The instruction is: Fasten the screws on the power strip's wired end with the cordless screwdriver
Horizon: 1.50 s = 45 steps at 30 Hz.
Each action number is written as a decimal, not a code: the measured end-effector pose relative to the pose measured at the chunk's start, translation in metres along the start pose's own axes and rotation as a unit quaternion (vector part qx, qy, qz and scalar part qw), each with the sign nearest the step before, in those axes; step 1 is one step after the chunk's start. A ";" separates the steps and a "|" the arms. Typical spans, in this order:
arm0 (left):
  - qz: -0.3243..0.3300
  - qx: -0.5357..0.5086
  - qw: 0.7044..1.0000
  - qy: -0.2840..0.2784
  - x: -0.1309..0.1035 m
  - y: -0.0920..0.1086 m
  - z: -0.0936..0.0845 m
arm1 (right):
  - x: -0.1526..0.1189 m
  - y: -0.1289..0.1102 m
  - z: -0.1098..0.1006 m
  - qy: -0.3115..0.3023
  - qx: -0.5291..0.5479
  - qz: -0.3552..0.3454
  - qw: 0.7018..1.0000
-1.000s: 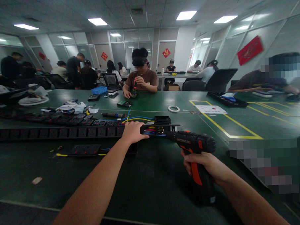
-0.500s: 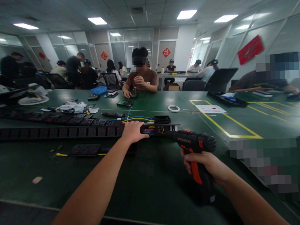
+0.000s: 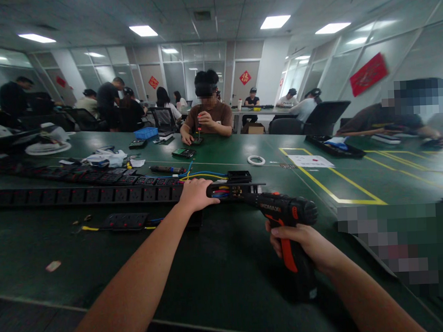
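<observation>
My left hand (image 3: 198, 195) is wrapped over the right part of a long black socket strip (image 3: 108, 195), close to its open end, where coloured wires (image 3: 220, 191) show. In my right hand (image 3: 296, 236) is a black and orange power drill (image 3: 286, 209), gripped by its handle. The drill points left, and its tip meets the terminal part (image 3: 237, 190) at the strip's end; the exact contact is too small to make out. Blue and yellow wires (image 3: 207, 175) run behind my left hand.
A second socket strip (image 3: 119, 178) lies behind the first. Nearer me is a short socket piece (image 3: 126, 220). A screwdriver-like tool (image 3: 166, 169), a white tape ring (image 3: 256, 160), a paper sheet (image 3: 311, 161) and a blue basket (image 3: 145, 133) stand farther back. A person (image 3: 208, 115) works opposite.
</observation>
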<state>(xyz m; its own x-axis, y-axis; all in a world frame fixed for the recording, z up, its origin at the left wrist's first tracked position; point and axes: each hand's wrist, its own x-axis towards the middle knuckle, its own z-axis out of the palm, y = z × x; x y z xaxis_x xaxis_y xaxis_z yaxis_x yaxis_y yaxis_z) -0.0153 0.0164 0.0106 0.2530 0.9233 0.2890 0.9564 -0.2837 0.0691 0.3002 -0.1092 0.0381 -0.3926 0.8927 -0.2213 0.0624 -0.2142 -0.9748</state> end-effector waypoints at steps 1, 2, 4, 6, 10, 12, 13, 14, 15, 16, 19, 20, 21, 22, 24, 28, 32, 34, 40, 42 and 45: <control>0.000 0.000 1.000 0.001 0.000 0.000 0.000 | 0.000 0.000 0.000 0.000 0.001 0.001 1.000; 0.000 0.001 1.000 0.002 0.000 0.000 0.001 | 0.000 0.000 -0.001 0.001 0.001 0.002 1.000; 0.000 0.001 1.000 0.001 0.000 0.000 0.001 | 0.001 0.001 -0.001 0.002 0.001 0.005 1.000; -0.001 0.001 1.000 -0.001 0.000 0.000 0.000 | 0.001 0.003 -0.002 0.002 0.003 0.006 1.000; -0.002 -0.002 1.000 0.001 -0.001 0.000 0.000 | 0.002 0.004 -0.002 -0.001 0.003 0.005 1.000; -0.002 0.000 1.000 0.001 0.000 0.000 0.000 | 0.001 0.003 -0.002 0.001 0.005 0.007 1.000; -0.003 0.001 1.000 0.000 0.000 0.000 0.000 | 0.001 0.002 -0.001 0.003 0.007 0.009 1.000; -0.004 0.001 1.000 -0.002 0.000 0.000 0.000 | 0.001 0.002 -0.001 0.006 0.008 0.011 1.000; -0.004 0.001 1.000 -0.004 0.000 0.000 0.000 | 0.001 0.002 -0.001 0.009 0.008 0.012 1.000; -0.005 -0.001 1.000 -0.005 0.000 0.000 -0.001 | 0.001 0.002 -0.001 0.012 0.007 0.013 1.000; -0.005 -0.006 1.000 -0.007 -0.001 0.001 -0.002 | 0.001 0.002 -0.001 0.013 0.005 0.012 1.000; -0.006 -0.008 1.000 -0.007 -0.001 0.001 -0.002 | 0.001 0.002 -0.001 0.013 0.005 0.013 1.000; -0.005 -0.009 1.000 -0.008 -0.001 0.001 -0.002 | 0.001 0.002 -0.001 0.015 0.006 0.014 1.000; -0.005 -0.010 1.000 -0.009 -0.001 0.000 -0.002 | 0.001 0.002 0.000 0.017 0.006 0.015 1.000; -0.007 -0.012 1.000 -0.012 -0.001 0.000 -0.002 | 0.000 0.001 0.001 0.020 0.007 0.017 1.000; -0.008 -0.012 1.000 -0.015 0.000 0.000 -0.001 | 0.000 0.000 0.001 0.015 0.004 0.015 1.000; -0.006 -0.010 1.000 -0.011 0.000 0.000 0.000 | 0.001 0.002 -0.001 0.008 -0.007 0.001 1.000; -0.005 -0.008 1.000 -0.008 -0.001 0.000 0.000 | 0.002 0.003 -0.001 0.006 -0.007 0.002 1.000; -0.004 -0.006 1.000 -0.005 -0.001 0.001 -0.001 | 0.002 0.003 -0.001 0.012 0.006 0.011 1.000; -0.004 -0.007 1.000 -0.008 -0.001 0.001 -0.002 | 0.002 0.003 -0.002 0.012 0.011 0.015 1.000; -0.003 -0.008 1.000 -0.009 -0.001 0.001 -0.002 | 0.002 0.003 -0.002 0.007 0.006 0.009 1.000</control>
<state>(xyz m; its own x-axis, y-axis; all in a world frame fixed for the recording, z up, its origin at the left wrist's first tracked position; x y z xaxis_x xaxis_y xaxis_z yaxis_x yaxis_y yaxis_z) -0.0150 0.0152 0.0121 0.2499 0.9297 0.2707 0.9556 -0.2819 0.0860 0.3016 -0.1077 0.0346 -0.3777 0.8942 -0.2402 0.0579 -0.2361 -0.9700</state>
